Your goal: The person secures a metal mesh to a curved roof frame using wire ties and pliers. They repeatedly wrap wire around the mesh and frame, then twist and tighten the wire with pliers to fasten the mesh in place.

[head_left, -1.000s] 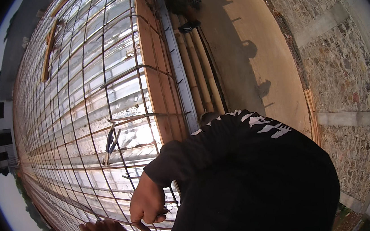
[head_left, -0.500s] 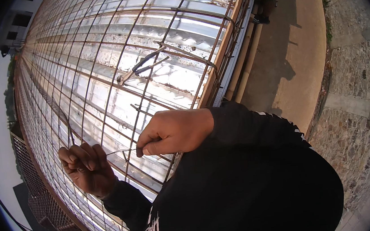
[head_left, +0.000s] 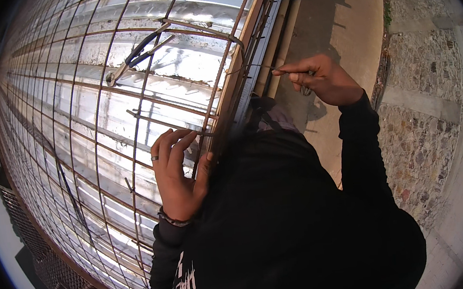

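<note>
My left hand (head_left: 179,170) rests at the edge of a rusty rebar grid (head_left: 97,153), its fingers apart and the fingertips and thumb touching the outer bars. Out past that edge, my right hand (head_left: 323,81) is closed with a thin wire (head_left: 261,66) pinched between thumb and forefinger. The wire stretches left from the fingertips toward the wooden edge board. A small grey metal bit shows under the right hand's curled fingers, too hidden to name. Pincers with dark blue handles (head_left: 140,53) lie on the grid, beyond my left hand.
Shiny corrugated metal sheets (head_left: 110,115) lie under the bars. A wooden board (head_left: 237,62) runs along the grid's right edge, with hooked bar ends beside it. Below on the right are a paved strip (head_left: 361,12) and a stone wall (head_left: 413,153). A tiled roof sits lower left.
My right hand has swung right, past the grid's edge, still with wire. My left hand has let go of the wire and come right to the edge bars. The view has shifted too.
</note>
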